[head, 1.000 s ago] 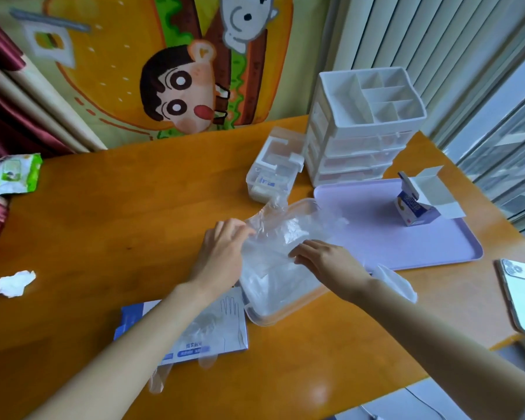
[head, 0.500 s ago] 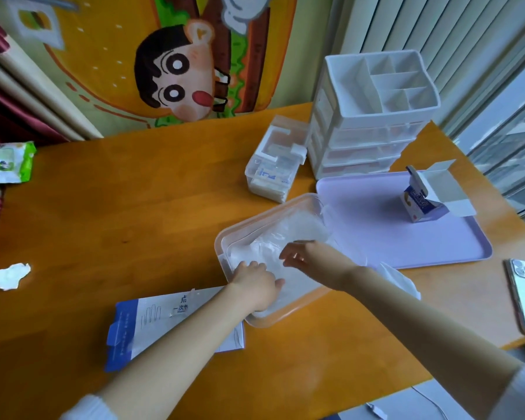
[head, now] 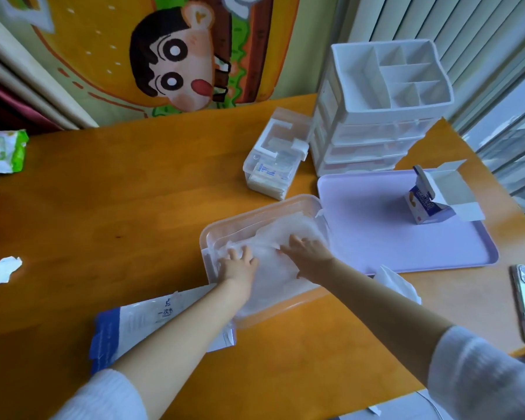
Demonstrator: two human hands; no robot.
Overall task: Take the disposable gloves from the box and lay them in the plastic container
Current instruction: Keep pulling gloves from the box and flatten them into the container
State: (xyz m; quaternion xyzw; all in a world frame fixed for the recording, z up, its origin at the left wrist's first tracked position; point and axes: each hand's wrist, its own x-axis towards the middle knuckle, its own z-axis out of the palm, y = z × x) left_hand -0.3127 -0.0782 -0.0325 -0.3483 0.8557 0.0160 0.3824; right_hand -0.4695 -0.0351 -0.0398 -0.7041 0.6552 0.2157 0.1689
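Gloves [head: 288,230] lie inside container [head: 281,202] on table [head: 119,207]. Left hand [head: 238,266], right hand [head: 308,257] flat on gloves, fingers straight, spread, pressing, gripping nothing. Box [head: 140,322] lies flat beside container, under left forearm.

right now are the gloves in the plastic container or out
In. The gloves lie inside the plastic container, with the left hand and right hand resting flat on them.
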